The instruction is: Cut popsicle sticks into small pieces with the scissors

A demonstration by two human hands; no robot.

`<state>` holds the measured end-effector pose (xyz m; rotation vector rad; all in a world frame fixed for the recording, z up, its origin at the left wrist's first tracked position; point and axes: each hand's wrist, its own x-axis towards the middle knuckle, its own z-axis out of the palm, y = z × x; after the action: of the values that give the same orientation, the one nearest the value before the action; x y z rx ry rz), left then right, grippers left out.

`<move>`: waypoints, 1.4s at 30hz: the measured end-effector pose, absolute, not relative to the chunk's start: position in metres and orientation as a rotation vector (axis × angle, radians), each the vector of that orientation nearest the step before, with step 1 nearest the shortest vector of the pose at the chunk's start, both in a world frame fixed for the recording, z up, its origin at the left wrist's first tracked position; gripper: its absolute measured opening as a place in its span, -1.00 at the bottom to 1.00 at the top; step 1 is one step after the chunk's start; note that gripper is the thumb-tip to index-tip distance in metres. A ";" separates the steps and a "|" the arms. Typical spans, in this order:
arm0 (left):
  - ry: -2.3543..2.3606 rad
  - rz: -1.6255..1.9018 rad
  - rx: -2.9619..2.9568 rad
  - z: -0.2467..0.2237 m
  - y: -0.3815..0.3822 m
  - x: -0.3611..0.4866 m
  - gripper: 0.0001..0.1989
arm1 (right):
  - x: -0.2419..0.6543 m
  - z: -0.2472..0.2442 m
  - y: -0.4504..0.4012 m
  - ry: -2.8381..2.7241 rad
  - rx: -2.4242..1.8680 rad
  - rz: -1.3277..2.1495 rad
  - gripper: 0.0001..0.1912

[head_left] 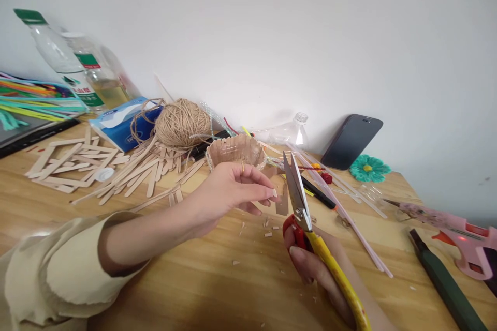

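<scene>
My left hand [233, 191] pinches a small pale wooden piece [274, 193] between thumb and index finger. Just to its right, my right hand [314, 264] is closed on scissors [301, 201] with one red and one yellow handle. The blades point up and stand slightly apart, not touching the piece. Behind my left hand is a small basket [235, 150] with wooden-stick walls and a sparkly rim, its lower front hidden by the hand. Small wood chips [268, 235] lie on the table below the hands.
Craft sticks [143, 170] and a twine ball [182, 123] lie left, with bottles [104, 80] behind. A phone [351, 140] leans on the wall beside a teal flower [368, 167]. At right are a pink glue gun [454, 227] and a dark green tool [442, 279].
</scene>
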<state>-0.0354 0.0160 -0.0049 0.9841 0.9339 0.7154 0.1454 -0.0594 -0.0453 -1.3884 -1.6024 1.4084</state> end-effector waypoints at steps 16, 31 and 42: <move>0.956 0.837 1.015 -0.006 0.016 -0.038 -0.89 | 0.145 -0.049 -0.060 -1.783 -1.468 1.237 -0.63; 0.991 0.865 1.152 0.000 0.014 -0.037 -0.83 | 0.140 -0.046 -0.060 -1.847 -1.522 1.153 -0.70; 0.942 0.814 1.097 -0.002 0.017 -0.038 -0.85 | 0.136 -0.052 -0.060 -1.747 -1.601 1.147 -0.40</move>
<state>-0.0379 0.0174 -0.0023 1.0969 0.9422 0.8140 0.1360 -0.0599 -0.0519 -1.6009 -1.7467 1.1472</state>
